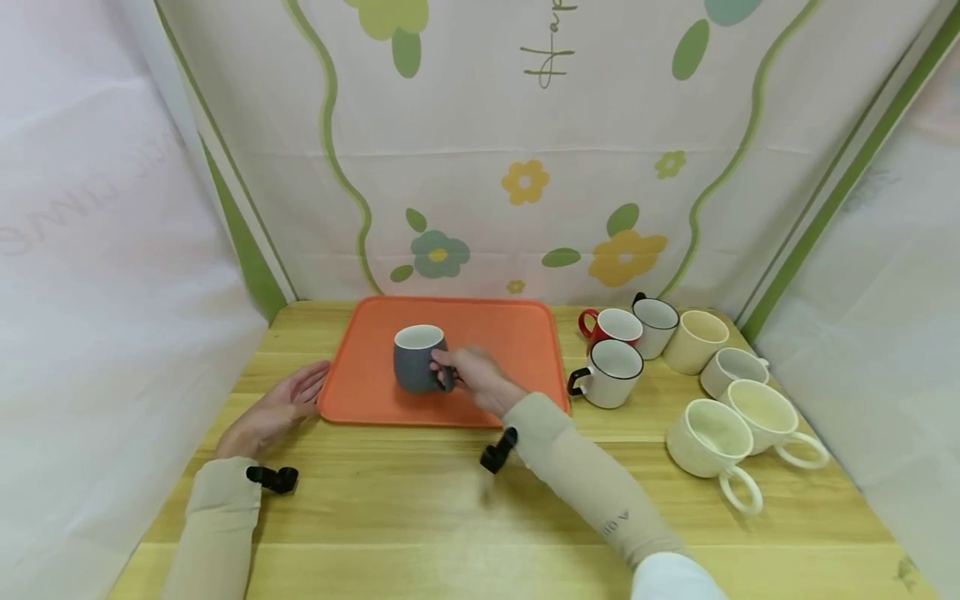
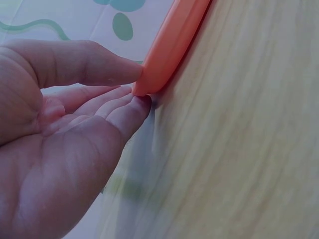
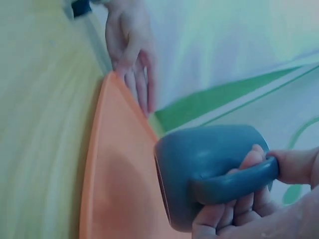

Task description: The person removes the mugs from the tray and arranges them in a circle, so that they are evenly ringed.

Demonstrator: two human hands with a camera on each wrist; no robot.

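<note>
My right hand (image 1: 480, 377) grips the handle of a dark blue-grey mug (image 1: 416, 367) with a white inside. The mug stands upright over the left-middle of an orange tray (image 1: 498, 333); whether its base touches the tray I cannot tell. In the right wrist view the fingers curl through the mug's handle (image 3: 234, 184). At the tray's left front corner, my left hand (image 1: 273, 408) touches the rim with fairly straight fingers. Its thumb and fingertips meet the tray edge (image 2: 169, 55) in the left wrist view.
Right of the tray stand a red-handled mug (image 1: 617, 325), a black-handled white mug (image 1: 611, 375), another black-rimmed mug (image 1: 655, 327) and several cream or white cups, among them a ring-handled one (image 1: 708, 442). A printed curtain (image 1: 480, 125) closes off the wooden table's (image 1: 375, 508) back and sides.
</note>
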